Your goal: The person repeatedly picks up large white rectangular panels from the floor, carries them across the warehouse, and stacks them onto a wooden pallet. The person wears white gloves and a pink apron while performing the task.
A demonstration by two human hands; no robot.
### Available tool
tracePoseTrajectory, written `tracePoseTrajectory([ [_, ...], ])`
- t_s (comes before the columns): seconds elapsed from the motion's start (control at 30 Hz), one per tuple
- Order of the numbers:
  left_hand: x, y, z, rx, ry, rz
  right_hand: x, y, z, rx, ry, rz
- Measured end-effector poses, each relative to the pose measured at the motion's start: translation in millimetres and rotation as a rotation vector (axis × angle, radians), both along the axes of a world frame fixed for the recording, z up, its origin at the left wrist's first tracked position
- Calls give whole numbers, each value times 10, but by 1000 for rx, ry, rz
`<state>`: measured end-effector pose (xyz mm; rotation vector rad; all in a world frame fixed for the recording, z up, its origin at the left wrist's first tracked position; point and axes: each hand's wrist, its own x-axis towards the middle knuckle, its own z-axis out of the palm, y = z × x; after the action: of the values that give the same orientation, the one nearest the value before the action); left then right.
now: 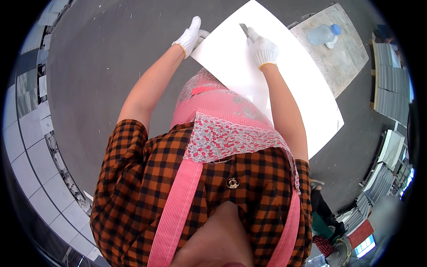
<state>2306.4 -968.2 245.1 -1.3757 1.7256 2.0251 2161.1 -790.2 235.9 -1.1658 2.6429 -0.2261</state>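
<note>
A grey floor (102,66) spreads around the big white sheet (307,89) in front of me, and a mottled grey surface (351,60) sits at its right. My gloved right hand (264,48) is over the sheet; my gloved left hand (190,38) is at its left edge, though I cannot tell whether those fingers grip. On the surface is a clear, blue-capped bottle (319,34). Smallest, a slim ridged tool (244,30) is pinched in my right fingers.

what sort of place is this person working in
Probably a workshop or factory floor: flat grey panels are stacked at the right, and the gloved right hand holds a small tool over a large white sheet.
</note>
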Motion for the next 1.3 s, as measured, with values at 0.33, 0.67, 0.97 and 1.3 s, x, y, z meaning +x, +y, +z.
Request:
tracePoseTrajectory([
  [0.33,-24,-133,-261,7,-8,-21,959,70,205,27,-267,580],
  [0.67,-21,19,-142,3,34,16,-132,1689,214,-419,-258,-593],
  [0.97,1,-360,-358,-282,-210,18,-977,2502,-214,-455,107,-791],
  [1.3,239,-503,-173,-354,-353,117,-655,1839,-118,-520,-61,-575],
])
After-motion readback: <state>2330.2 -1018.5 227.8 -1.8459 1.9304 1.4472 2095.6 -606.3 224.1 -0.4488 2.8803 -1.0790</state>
